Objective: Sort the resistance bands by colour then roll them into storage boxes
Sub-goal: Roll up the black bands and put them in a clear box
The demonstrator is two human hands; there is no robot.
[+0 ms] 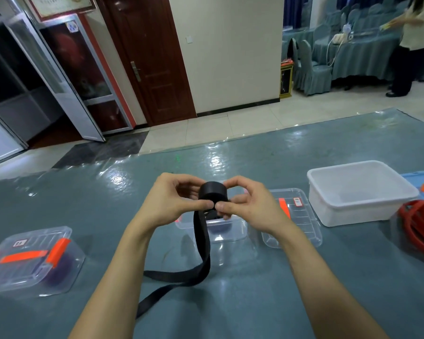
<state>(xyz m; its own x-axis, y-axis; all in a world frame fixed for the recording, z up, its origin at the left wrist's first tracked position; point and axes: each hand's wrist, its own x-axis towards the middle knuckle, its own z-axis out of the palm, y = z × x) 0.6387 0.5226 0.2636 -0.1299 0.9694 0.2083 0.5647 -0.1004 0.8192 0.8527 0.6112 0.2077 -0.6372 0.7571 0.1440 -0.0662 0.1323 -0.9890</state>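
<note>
- Two hands up in the head view, raised over the grey-green table (255, 302).
- Pinches with left hand (174, 201), thumb and curled fingers, the left side of the black band (213, 192), wound into a tight coil.
- Pinches with right hand (250, 206), thumb and curled fingers, the coil's right side; thumb tips nearly meeting under it.
- Hangs loose from the coil: unrolled tail, looping down onto the table between the forearms.
- Directly below the coil: open clear box (230, 232); clear lid (301, 223) just beside it, right.
- Far left: closed clear box (32, 263), purple roll (56, 272) inside.
- Right: white tub (357, 192); red bands (419, 223) near it, at frame edge.
</note>
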